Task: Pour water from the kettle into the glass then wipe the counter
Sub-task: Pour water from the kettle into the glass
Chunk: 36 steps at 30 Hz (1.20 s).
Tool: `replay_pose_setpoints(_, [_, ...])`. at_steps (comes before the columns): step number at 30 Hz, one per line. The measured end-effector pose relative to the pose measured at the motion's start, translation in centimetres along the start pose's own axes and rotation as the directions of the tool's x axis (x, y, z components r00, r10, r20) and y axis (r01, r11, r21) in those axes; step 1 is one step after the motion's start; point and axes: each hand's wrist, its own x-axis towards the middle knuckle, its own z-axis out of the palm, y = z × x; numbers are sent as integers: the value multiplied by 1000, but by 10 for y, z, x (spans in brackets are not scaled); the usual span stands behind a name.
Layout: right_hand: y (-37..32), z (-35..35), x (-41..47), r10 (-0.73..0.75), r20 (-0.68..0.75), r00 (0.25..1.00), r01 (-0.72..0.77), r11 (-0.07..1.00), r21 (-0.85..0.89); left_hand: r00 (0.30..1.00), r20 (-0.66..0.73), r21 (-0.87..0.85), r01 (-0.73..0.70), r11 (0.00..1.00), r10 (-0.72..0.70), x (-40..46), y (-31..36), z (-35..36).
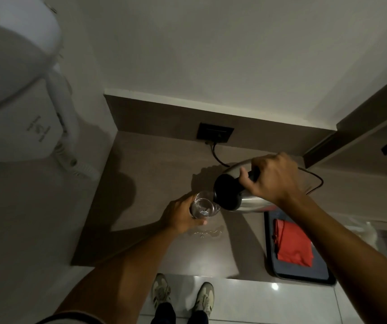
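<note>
My right hand grips the black handle of a steel kettle, which is tilted with its black lid and spout toward the left. The spout hangs right over the rim of a clear glass. My left hand is wrapped around the glass's left side, holding it on the brown counter. A small puddle of water lies on the counter just in front of the glass. A folded red cloth rests on a dark tray at the right.
A black wall socket sits on the back panel, its cord running behind the kettle. A white wall-mounted hair dryer hangs at the left. Shelving stands at the right. My shoes are on the tiled floor below the counter edge.
</note>
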Motion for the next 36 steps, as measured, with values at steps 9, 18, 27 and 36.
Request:
replay_pose_setpoints(9, [-14, -3, 9, -130, 32, 991, 133, 987, -92, 999, 24, 2, 38, 999, -38, 1, 2, -1])
replay_pose_setpoints(18, [-20, -10, 15, -141, 82, 987, 152, 975, -163, 999, 31, 15, 35, 999, -36, 1, 0, 0])
replay_pose_setpoints(27, [-28, -22, 24, -116, 122, 986, 141, 965, -220, 1000, 12, -2, 3, 1000, -3, 0, -1, 0])
replay_pose_setpoints(36, [-33, -31, 33, -112, 149, 982, 147, 958, -247, 1000, 20, 2, 5, 1000, -6, 0, -2, -1])
